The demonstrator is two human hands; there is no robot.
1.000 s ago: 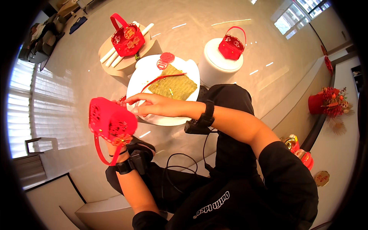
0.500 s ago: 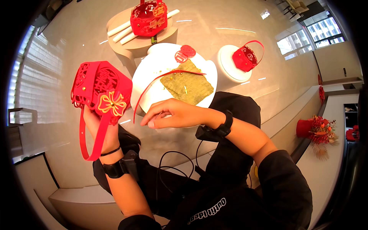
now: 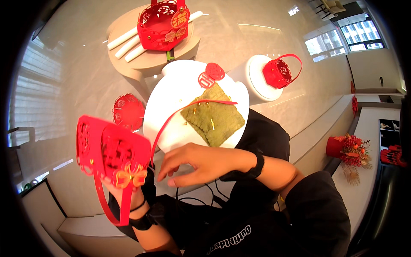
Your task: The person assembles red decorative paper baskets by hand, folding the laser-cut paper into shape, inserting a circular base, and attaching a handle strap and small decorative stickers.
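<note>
A red felt basket with cut-out patterns and an orange bow is held up at the left, tilted, its strap handle hanging below. My left hand supports it from beneath; its fingers are hidden by the felt. To the right, my right hand hovers at the near edge of the white round table, fingers and thumb apart with nothing between them. On that table lie an olive-green cloth, a narrow red strip curving over it, small gold studs, and red round cut-outs.
A beige side table at the far left bears another red basket and white rolls. A smaller red basket sits on a white stool at right. A round red openwork piece is beyond the held basket.
The held basket and both hands appear lower in the view, partly because the whole view has shifted. The round red piece behind the basket has come into sight. The right hand's fingers remain apart.
</note>
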